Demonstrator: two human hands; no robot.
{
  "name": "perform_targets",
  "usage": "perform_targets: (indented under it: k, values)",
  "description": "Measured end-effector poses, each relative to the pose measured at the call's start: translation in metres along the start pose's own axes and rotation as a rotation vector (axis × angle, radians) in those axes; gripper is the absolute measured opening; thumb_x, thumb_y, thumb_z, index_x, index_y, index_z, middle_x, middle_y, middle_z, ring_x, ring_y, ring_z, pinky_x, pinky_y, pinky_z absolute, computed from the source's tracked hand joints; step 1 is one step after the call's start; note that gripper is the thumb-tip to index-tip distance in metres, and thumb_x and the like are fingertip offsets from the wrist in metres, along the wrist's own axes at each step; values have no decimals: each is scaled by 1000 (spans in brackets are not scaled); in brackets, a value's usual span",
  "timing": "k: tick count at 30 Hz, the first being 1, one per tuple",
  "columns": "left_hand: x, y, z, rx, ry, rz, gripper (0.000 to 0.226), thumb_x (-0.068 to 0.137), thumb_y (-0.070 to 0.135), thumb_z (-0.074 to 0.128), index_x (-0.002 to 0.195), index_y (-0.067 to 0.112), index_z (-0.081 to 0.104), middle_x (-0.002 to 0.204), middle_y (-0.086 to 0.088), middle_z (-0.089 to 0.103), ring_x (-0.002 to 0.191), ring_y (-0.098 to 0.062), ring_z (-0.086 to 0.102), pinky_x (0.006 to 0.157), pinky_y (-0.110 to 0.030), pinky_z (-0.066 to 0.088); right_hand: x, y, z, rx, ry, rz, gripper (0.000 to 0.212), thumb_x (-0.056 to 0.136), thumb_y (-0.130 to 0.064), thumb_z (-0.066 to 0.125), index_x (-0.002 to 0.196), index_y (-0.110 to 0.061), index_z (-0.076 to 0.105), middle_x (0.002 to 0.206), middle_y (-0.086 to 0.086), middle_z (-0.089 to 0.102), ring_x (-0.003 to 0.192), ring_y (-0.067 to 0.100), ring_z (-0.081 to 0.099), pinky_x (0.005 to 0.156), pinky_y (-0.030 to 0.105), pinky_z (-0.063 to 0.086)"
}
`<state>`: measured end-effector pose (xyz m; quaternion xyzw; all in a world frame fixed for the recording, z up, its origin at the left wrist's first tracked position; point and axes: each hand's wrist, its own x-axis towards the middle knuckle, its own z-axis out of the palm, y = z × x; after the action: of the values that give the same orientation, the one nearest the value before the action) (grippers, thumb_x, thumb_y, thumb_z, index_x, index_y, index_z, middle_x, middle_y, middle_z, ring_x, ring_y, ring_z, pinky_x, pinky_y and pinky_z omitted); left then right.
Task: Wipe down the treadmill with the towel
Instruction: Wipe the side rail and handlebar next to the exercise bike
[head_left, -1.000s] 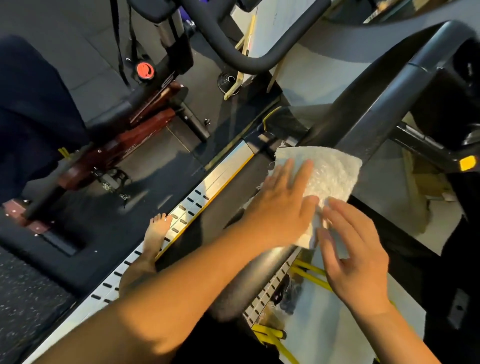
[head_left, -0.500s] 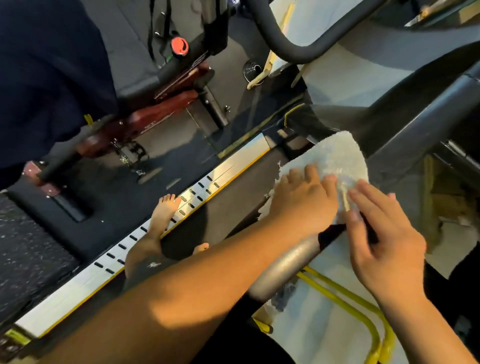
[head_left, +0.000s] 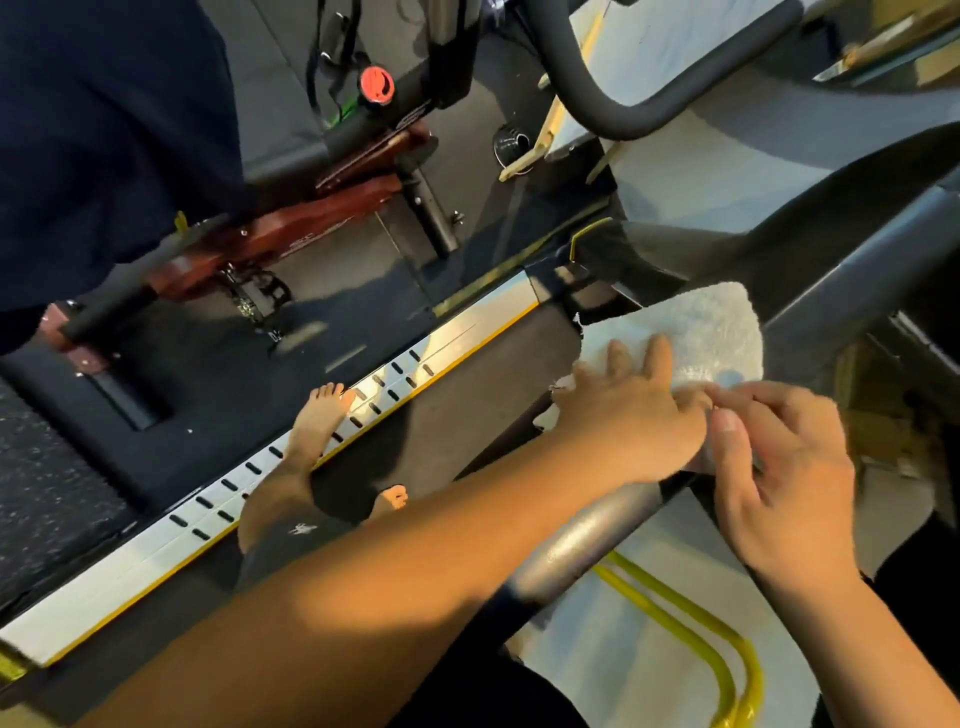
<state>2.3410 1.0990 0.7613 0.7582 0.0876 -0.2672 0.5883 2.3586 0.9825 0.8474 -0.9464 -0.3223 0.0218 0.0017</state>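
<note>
A white towel (head_left: 711, 332) lies draped over the treadmill's grey handrail (head_left: 587, 551), at the right of the head view. My left hand (head_left: 634, 415) lies flat on the towel with straight fingers and presses it onto the rail. My right hand (head_left: 784, 478) is just to the right, with thumb and curled fingers pinching the towel's near edge. The dark treadmill belt (head_left: 467, 415) runs below the rail, and my bare feet (head_left: 317, 415) stand on it and on the silver side rail (head_left: 208, 525).
A red and black exercise bike (head_left: 322, 218) stands on the dark floor to the left of the treadmill. A black curved handlebar (head_left: 597, 109) crosses the top. A yellow tube frame (head_left: 727, 649) sits low at the right. The treadmill's dark upright (head_left: 857, 270) rises beyond the towel.
My left hand slid along the rail on the towel. My right hand's fingers curled from flat into a pinch at the towel's edge. The camera view shifted right and down.
</note>
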Motion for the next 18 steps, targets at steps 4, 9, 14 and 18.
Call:
perform_targets:
  k: [4,9,14,18]
  values:
    - [-36,14,11,173,89,49,69,101,43,29,155,23,-9,163,-20,-7,145,-52,-2,114,-65,12,-23,2,-4,24,46,24,38,97,-24,42,87,-5,74,85,7,61,88,12,42,74,36,35]
    - [-2,1,0,81,64,215,72,99,41,38,157,32,-4,166,-8,-7,151,-34,-8,119,-50,3,-7,4,-8,70,51,135,34,97,-28,46,85,-11,73,95,2,59,96,12,45,77,22,32]
    - [-17,5,14,219,113,254,73,99,40,36,154,37,-12,164,-3,-16,150,-38,-12,120,-57,6,-23,3,4,266,125,274,30,97,-29,48,117,-16,67,115,0,59,106,-2,50,88,2,32]
    - [-31,5,21,382,167,279,74,98,38,38,153,43,-12,161,3,-26,149,-36,-15,120,-57,9,-43,0,10,365,174,341,27,96,-30,48,109,-17,68,107,-3,57,98,-9,51,82,3,36]
